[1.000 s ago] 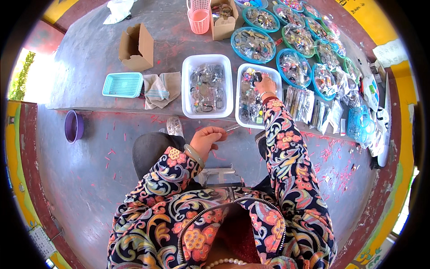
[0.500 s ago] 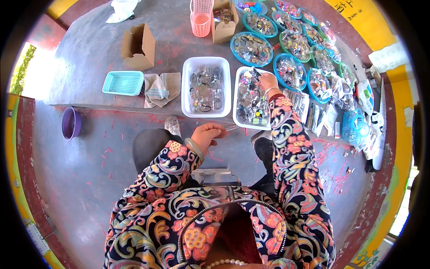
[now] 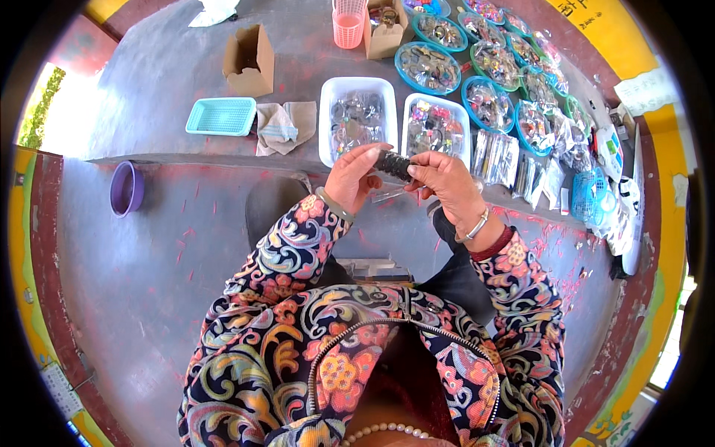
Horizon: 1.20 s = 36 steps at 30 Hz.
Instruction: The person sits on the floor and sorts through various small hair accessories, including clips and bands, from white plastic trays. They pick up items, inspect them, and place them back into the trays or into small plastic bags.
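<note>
In front of me, a short dark strip (image 3: 393, 165) with a bumpy, shiny surface is stretched between my hands; its exact kind is unclear. My left hand (image 3: 350, 177) pinches its left end with thumb and fingers. The right end is gripped by my right hand (image 3: 448, 186). Just below the strip, a thin clear plastic piece (image 3: 387, 196), perhaps a small bag, shows between the hands. Beyond them stand two white trays: the left tray (image 3: 325, 112) contains clear-bagged items, and the right tray (image 3: 465, 123) is full of small colourful pieces.
Several blue and green round baskets (image 3: 402, 74) of bagged goods fill the back right. Flat clear packets (image 3: 495, 158) lie beside the right tray. At left are a turquoise basket (image 3: 221, 118), a folded cloth (image 3: 287, 127), a cardboard box (image 3: 249, 63) and a purple basin (image 3: 126, 190).
My right hand has come back from the right white tray with the dark strip. My left hand has risen to meet it, and both now grip the strip. The view has shifted slightly.
</note>
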Available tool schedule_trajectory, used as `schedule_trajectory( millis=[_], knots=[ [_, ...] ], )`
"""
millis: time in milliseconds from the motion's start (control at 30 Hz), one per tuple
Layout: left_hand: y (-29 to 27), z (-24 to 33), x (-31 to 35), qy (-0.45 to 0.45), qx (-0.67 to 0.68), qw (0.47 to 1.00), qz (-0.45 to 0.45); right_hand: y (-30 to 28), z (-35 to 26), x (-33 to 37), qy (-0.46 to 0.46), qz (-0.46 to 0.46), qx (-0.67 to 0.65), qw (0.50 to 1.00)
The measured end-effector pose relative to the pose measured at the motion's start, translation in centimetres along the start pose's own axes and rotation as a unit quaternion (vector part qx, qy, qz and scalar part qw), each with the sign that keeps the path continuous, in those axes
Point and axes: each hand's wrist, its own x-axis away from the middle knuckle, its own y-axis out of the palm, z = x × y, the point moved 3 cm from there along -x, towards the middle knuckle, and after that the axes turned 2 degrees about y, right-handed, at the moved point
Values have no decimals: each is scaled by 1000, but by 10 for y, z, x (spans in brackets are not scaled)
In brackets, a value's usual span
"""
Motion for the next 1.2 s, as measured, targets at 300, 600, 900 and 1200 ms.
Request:
schedule_trajectory(
  millis=[300, 600, 900, 1200],
  knots=[
    [-10, -13, -4, -44, -12, 998, 43, 1, 14, -8, -49, 67, -20, 996],
    [-9, -22, -5, -63, 32, 996, 50, 0, 19, -10, -103, 128, -38, 986],
    [1, -20, -2, -94, 25, 995, 6, 0, 19, -10, -119, 123, -56, 984],
    [-4, -26, -1, -119, 72, 990, 22, 10, 12, -6, -314, 186, 241, 899]
  ],
)
